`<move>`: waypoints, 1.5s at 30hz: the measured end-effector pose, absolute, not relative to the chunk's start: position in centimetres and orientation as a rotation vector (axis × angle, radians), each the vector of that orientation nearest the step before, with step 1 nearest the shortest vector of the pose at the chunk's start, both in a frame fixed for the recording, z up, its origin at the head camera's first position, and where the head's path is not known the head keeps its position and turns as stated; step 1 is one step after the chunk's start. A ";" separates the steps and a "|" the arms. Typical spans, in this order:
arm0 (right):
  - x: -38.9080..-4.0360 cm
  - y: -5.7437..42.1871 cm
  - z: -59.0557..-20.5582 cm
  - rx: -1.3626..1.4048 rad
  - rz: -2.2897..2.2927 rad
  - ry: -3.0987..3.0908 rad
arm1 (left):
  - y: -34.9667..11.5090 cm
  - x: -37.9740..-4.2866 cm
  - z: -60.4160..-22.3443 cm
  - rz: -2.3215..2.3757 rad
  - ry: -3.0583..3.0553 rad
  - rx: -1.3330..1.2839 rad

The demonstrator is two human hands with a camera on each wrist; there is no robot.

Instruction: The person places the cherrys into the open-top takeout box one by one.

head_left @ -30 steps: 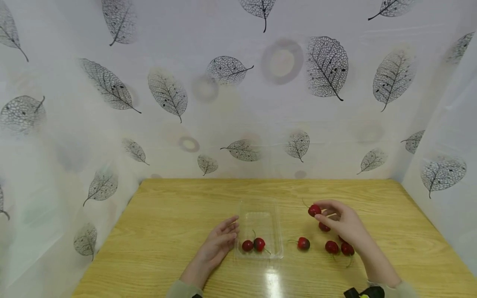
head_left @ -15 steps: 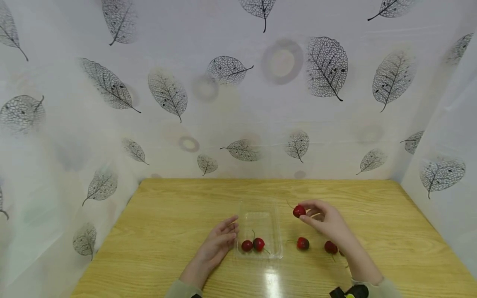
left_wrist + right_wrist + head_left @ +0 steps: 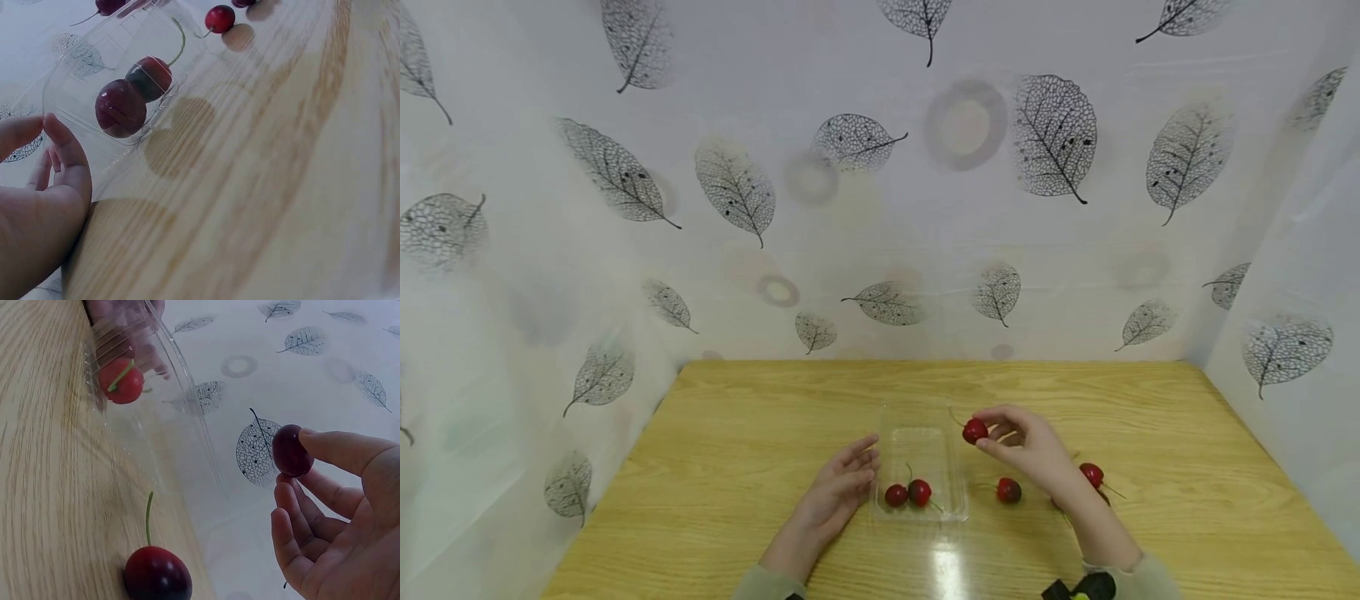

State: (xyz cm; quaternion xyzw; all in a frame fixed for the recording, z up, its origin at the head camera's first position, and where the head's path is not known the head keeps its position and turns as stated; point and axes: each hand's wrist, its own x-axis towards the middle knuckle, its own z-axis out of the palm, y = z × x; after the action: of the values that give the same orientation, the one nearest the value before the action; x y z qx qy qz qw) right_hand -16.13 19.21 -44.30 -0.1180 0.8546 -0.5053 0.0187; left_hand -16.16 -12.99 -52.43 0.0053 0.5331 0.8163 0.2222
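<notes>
In the head view my right hand (image 3: 1026,446) pinches a dark red cherry (image 3: 975,431) between thumb and fingers, raised just beyond the right wall of a clear plastic box (image 3: 961,467). The right wrist view shows this cherry (image 3: 292,451) at the fingertips, its stem pointing up. My left hand (image 3: 838,490) stands at the box's left side, fingers loosely bent and fingertips at its wall. Two cherries, one dark (image 3: 120,108) and one redder with a green stem (image 3: 150,78), lie together in the near end of the box.
One cherry (image 3: 1008,490) lies on the wooden table (image 3: 760,417) to the right of the box. More cherries, one of them a red cherry (image 3: 1092,475), lie farther right, partly behind my right forearm. A leaf-patterned sheet (image 3: 925,250) encloses the table's back and sides.
My right hand has moved left toward the box with the pinched cherry. A red cherry at the right has come into sight from behind the forearm. The left hand stays put.
</notes>
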 end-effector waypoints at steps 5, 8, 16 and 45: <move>-16.1 18.6 -44.2 -0.359 -1.581 2.601 | -12.9 -16.2 -52.4 2.255 1.479 0.026; -16.2 18.3 -44.2 -0.360 -1.575 2.593 | -13.0 -16.1 -52.5 2.258 1.480 0.046; -16.3 17.2 -44.1 -0.389 -1.559 2.618 | -13.1 -16.1 -52.7 2.263 1.484 0.063; -16.4 13.4 -46.0 -0.693 -1.567 2.528 | -12.9 -16.1 -52.3 2.259 1.459 0.027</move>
State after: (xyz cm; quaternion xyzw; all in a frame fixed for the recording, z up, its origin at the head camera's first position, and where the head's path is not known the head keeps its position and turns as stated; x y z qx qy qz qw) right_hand -16.42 13.36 -46.02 -0.2267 0.8271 -0.5125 0.0438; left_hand -16.06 -12.91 -52.34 0.0098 0.5288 0.8186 0.2239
